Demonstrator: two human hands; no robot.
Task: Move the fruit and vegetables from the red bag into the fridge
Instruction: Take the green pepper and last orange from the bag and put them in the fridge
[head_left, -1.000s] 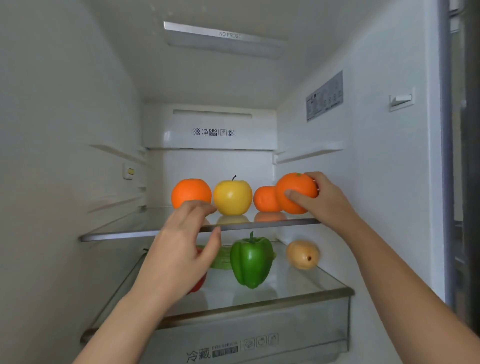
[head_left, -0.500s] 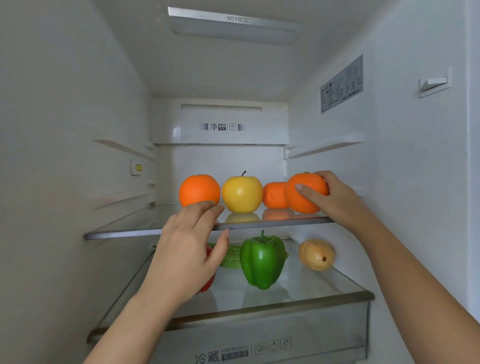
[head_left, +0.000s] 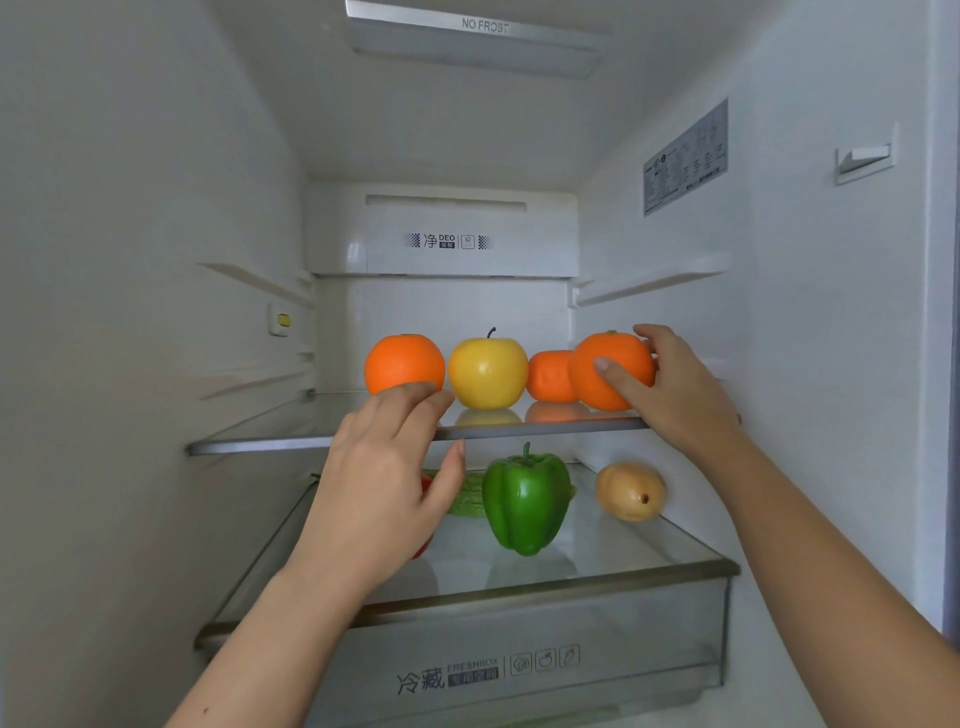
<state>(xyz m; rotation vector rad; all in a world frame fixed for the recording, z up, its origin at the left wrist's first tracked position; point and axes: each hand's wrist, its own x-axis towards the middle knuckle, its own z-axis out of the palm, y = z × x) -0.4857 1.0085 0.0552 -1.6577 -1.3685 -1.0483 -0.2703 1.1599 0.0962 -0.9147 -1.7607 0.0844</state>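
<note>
Orange (head_left: 608, 371) pinched between thumb and fingers of right hand (head_left: 675, 395), at right end of upper shelf (head_left: 260, 441), touching small tangerine (head_left: 548, 376); apple (head_left: 487, 371) and second orange (head_left: 404, 364) further left. Left hand (head_left: 384, 483) empty, fingers loose, by shelf's front edge. Step, as judged: setting down. Next calls for gentle release, checking nothing rolls.

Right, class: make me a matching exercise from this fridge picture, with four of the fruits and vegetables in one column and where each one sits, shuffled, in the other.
Column one
1. yellow apple
2. green pepper
3. pear
4. right-end orange

Column two
A. lower shelf, far right
B. upper shelf, gripped by the right hand
C. upper shelf, second from the left
D. lower shelf, upright in the middle

Pairs: 1-C, 2-D, 3-A, 4-B
</note>
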